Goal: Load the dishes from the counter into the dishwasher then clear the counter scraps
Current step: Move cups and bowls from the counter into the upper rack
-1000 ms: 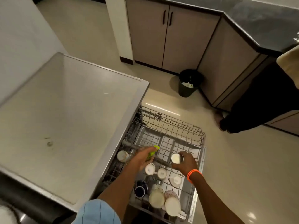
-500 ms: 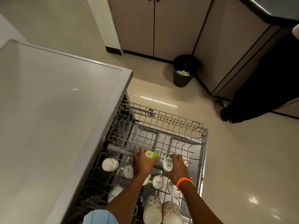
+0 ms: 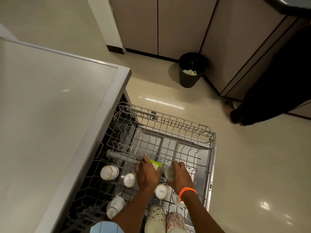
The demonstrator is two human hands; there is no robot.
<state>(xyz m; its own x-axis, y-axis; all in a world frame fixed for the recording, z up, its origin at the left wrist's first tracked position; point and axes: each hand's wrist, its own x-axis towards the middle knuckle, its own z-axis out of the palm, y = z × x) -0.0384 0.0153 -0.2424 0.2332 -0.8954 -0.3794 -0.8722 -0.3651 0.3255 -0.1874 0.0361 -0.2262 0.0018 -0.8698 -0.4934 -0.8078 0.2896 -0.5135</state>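
Wire-grey and pulled fully out, the rack [image 3: 168, 132] of an open dishwasher beside a bare bench [image 3: 50, 106] fills the head view as a person loads cups. The left hand [image 3: 147, 174] curls round a green-and-white cup [image 3: 156, 165]; the right hand [image 3: 179, 176] grips a white cup [image 3: 169, 172] on its side, mouth turned to the left. Both cups hover just above the wires near the rack's middle, not yet seated.

To do this step well, each cup should probably go mouth down between the tines, clear of its neighbours so nothing knocks, and be let go only once it sits steady.

Already racked, by count: four small white cups, at the left edge [image 3: 109, 172], beside the left wrist [image 3: 129, 179], lower left [image 3: 115, 207] and between the forearms [image 3: 161, 191]. One further white piece [image 3: 176, 199] lies partly hidden under the right wrist. Two tall patterned mugs [image 3: 155, 219] stand at the near edge. On the floor beyond stands one black bin [image 3: 191, 71] holding pale scraps; a second person's dark-clothed legs [image 3: 269, 91] stand at right.
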